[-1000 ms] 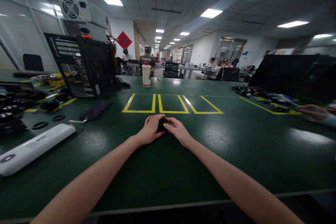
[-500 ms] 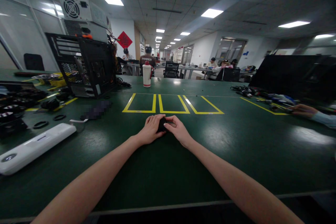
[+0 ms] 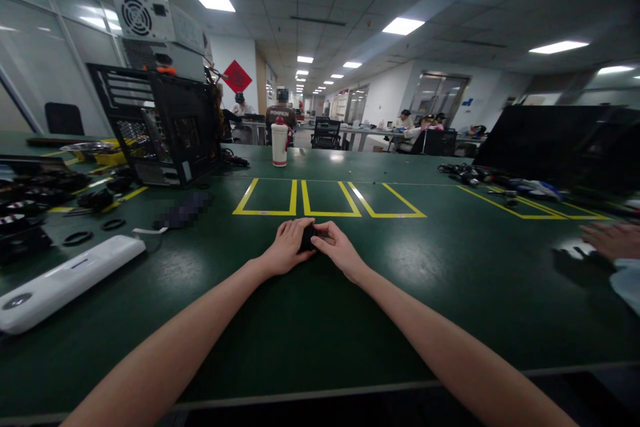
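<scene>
Between my two hands is a small black object (image 3: 307,238), low at the green tabletop (image 3: 320,320). Its kind cannot be made out, as my fingers cover much of it. My left hand (image 3: 286,248) wraps it from the left, fingers over its far side and thumb on the near side. From the right, my right hand (image 3: 339,248) pinches it with thumb and fingertips. Just beyond my hands, yellow tape (image 3: 331,214) marks several three-sided frames on the table.
A white bar-shaped device (image 3: 75,280) lies at left, near black rings (image 3: 77,237). Behind stand an open computer case (image 3: 165,127) with power supplies (image 3: 150,20) on top and a white cup (image 3: 280,143). At right are cables (image 3: 467,173), a dark monitor (image 3: 545,143) and a co-worker's hand (image 3: 613,240).
My hands stay in place on the black object. At the right, the co-worker's hand has moved nearer and further right, away from the items by the yellow tape.
</scene>
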### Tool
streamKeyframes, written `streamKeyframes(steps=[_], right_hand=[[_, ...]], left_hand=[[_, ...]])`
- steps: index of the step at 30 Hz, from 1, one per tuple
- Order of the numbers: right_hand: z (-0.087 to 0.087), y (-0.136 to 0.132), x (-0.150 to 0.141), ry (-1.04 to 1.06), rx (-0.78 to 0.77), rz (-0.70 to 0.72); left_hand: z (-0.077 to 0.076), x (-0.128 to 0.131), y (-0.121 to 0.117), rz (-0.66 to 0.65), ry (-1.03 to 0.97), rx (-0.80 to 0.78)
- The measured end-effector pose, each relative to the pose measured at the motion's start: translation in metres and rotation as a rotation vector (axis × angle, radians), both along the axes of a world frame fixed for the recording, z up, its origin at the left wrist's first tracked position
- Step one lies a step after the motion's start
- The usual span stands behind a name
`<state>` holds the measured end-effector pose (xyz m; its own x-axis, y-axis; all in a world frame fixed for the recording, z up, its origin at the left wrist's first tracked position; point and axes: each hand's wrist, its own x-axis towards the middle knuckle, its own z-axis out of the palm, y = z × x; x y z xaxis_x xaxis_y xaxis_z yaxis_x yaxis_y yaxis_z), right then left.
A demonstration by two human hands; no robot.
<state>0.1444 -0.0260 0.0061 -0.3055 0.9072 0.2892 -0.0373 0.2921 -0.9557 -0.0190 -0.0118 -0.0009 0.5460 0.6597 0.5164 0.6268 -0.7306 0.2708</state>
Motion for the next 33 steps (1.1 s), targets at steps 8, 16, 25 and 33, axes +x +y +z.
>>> streamKeyframes(steps=[8, 16, 25, 33], right_hand=[[-0.0010, 0.0032, 0.0022, -0.040, -0.028, -0.034], [0.0006, 0.0016, 0.0020, 0.017, -0.033, 0.020], [-0.0011, 0.0015, 0.0024, -0.018, 0.014, -0.025], [-0.0002, 0.0022, 0.0039, -0.038, -0.041, 0.011]], left_hand=[[0.0007, -0.0004, 0.0002, -0.002, 0.001, -0.012], [-0.0003, -0.0004, 0.0006, -0.002, -0.006, -0.005], [0.0017, 0.0007, -0.0006, 0.004, 0.001, -0.019], [0.0039, -0.0004, -0.0024, -0.002, 0.004, -0.035]])
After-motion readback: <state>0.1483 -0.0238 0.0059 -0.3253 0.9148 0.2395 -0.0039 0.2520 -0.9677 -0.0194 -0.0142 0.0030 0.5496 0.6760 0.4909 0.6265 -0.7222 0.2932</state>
